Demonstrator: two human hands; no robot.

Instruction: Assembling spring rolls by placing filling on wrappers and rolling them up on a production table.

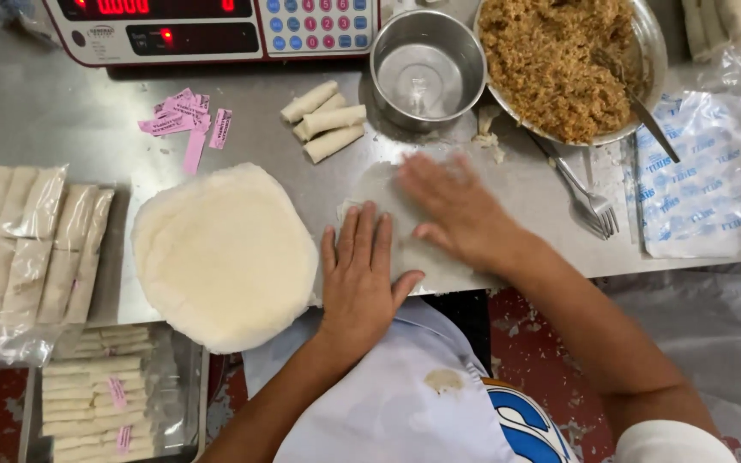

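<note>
My left hand (pixel 360 276) lies flat, fingers together, on the near edge of a thin pale wrapper sheet (pixel 388 184) spread on the steel table (pixel 53 111). My right hand (pixel 456 210), blurred, presses flat on the same sheet to the right. A round stack of white wrappers (pixel 225 253) sits just left of my left hand. Several rolled spring rolls (pixel 323 120) lie beyond the sheet. A metal bowl of brown minced filling (pixel 559 60) stands at the far right, with a spoon (pixel 636 99) in it.
An empty steel pot (pixel 426 69) stands beside the bowl. A weighing scale (pixel 207 26) is at the back. Pink paper labels (pixel 186 120), a fork (pixel 589 201), a printed plastic bag (pixel 701 180), and bagged rolls (pixel 27 249) on the left surround the work spot. A tray of rolls (pixel 100 399) sits lower left.
</note>
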